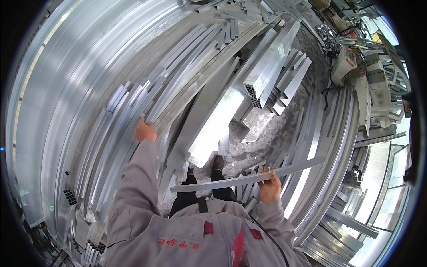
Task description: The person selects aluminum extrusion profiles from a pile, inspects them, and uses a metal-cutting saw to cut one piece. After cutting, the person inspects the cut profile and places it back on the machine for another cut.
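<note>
My right hand [270, 186] is closed around a long, flat-sided aluminium bar [231, 181], held across the front of my legs. Its left end reaches past my left leg, and its right end extends well beyond my hand. My left arm stretches forward to the stacked aluminium profiles on the left. There my left hand [145, 130] has its fingers curled over a long aluminium profile [155, 107] in the stack; part of the grip is hidden.
A bundle of aluminium tubes [271, 62] with open square ends lies ahead. Wide shiny panels [84, 66] fill the left side. A grey metal box-like machine [344, 66] and scattered offcuts are at the right. My shoe [218, 162] stands on the littered floor between stacks.
</note>
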The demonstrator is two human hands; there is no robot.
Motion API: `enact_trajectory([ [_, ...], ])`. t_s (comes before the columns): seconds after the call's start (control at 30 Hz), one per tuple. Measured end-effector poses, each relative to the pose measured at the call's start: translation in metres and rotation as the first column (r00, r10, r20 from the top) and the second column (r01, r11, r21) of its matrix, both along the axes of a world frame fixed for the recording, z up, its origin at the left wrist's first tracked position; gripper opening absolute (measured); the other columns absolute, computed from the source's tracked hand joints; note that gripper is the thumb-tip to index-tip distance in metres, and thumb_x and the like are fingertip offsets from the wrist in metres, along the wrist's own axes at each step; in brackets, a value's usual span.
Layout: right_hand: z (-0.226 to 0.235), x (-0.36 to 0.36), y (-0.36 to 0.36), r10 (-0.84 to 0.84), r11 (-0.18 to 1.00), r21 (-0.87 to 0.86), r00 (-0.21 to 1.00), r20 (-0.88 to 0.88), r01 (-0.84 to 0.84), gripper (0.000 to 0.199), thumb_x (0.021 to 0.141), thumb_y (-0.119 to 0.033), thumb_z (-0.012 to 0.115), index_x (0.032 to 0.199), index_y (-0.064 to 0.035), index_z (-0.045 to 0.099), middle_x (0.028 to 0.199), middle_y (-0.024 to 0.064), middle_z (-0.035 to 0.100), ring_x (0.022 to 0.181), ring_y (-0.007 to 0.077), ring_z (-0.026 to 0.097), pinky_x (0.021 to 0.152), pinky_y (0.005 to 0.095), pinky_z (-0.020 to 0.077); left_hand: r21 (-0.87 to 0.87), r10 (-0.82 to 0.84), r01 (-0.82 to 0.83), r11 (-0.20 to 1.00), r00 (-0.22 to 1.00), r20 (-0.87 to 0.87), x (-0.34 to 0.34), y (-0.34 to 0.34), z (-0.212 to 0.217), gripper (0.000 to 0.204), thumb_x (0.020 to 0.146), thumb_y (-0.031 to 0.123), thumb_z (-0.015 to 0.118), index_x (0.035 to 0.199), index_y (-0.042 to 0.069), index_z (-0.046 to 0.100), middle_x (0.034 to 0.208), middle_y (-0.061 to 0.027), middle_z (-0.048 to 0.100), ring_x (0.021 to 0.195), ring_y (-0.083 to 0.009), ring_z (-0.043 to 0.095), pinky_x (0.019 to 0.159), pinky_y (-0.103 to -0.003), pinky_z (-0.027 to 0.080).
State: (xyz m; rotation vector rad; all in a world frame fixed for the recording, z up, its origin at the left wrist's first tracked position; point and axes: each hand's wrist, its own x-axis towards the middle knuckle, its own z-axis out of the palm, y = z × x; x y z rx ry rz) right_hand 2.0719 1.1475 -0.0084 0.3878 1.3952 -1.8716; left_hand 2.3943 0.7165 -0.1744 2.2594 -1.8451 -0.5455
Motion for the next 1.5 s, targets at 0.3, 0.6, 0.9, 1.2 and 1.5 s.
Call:
enact_trajectory([
  [0.3, -0.005, -0.004, -0.032, 0.114, 0.991, -0.070, 0.993, -0.041, -0.117, 0.043, 0.101, -0.018, 0.067, 0.140, -0.0067, 0.051, 0.126, 0.0153, 0.066, 0.114, 0.0317, 0.067, 0.087, 0.0387, 0.0567, -0.068, -0.297, 0.291, 0.954, 0.898, -0.324, 0.034, -0.021, 0.079, 0.034, 0.093, 0.034, 0.075, 0.104, 0.003, 0.071, 0.105, -0.0148, 0.074, 0.093, -0.0302, 0.072, 0.084, -0.045, 0.055],
  [0.6, -0.029, 0.014, -0.151, 0.345, 0.915, -0.223, 0.939, 0.007, -0.335, 0.040, 0.105, -0.015, 0.061, 0.142, -0.0033, 0.049, 0.126, 0.0233, 0.067, 0.112, 0.0377, 0.069, 0.099, 0.0548, 0.0561, 0.494, 0.499, 0.138, 0.858, 0.001, -0.867, 0.086, 0.087, 0.151, 0.020, 0.105, 0.015, 0.058, 0.115, -0.002, 0.062, 0.112, -0.0170, 0.070, 0.098, -0.0246, 0.070, 0.085, -0.042, 0.059],
  [0.9, -0.052, 0.064, -0.247, 0.500, 0.824, -0.385, 0.853, 0.150, -0.416, 0.044, 0.110, -0.036, 0.050, 0.124, 0.0056, 0.056, 0.107, 0.0177, 0.066, 0.089, 0.0291, 0.066, 0.084, 0.0461, 0.0569, 0.429, 0.316, 0.334, 0.839, 0.343, -0.885, 0.156, 0.237, 0.201, 0.022, 0.094, 0.006, 0.062, 0.116, -0.001, 0.064, 0.110, -0.0133, 0.073, 0.101, -0.0190, 0.067, 0.095, -0.037, 0.052],
  [1.2, -0.097, 0.033, -0.242, 0.376, 0.849, -0.478, 0.892, 0.251, -0.224, 0.056, 0.111, -0.045, 0.040, 0.147, -0.0024, 0.045, 0.136, 0.0193, 0.057, 0.111, 0.0369, 0.064, 0.095, 0.0551, 0.0560, 0.608, 0.358, 0.432, 0.666, 0.530, -0.768, 0.200, 0.298, 0.212, 0.037, 0.096, 0.004, 0.071, 0.132, -0.001, 0.062, 0.129, -0.0085, 0.067, 0.114, -0.0145, 0.063, 0.099, -0.034, 0.051],
  [1.5, -0.086, 0.021, -0.210, 0.259, 0.924, -0.317, 0.960, 0.104, -0.215, 0.054, 0.106, -0.042, 0.058, 0.137, 0.0024, 0.054, 0.120, 0.0182, 0.070, 0.107, 0.0329, 0.069, 0.100, 0.0468, 0.0550, 0.695, -0.175, 0.582, 0.422, 0.805, -0.567, 0.206, 0.277, 0.215, 0.042, 0.093, 0.015, 0.078, 0.129, -0.001, 0.064, 0.113, -0.0128, 0.071, 0.111, -0.0225, 0.069, 0.097, -0.038, 0.055],
])
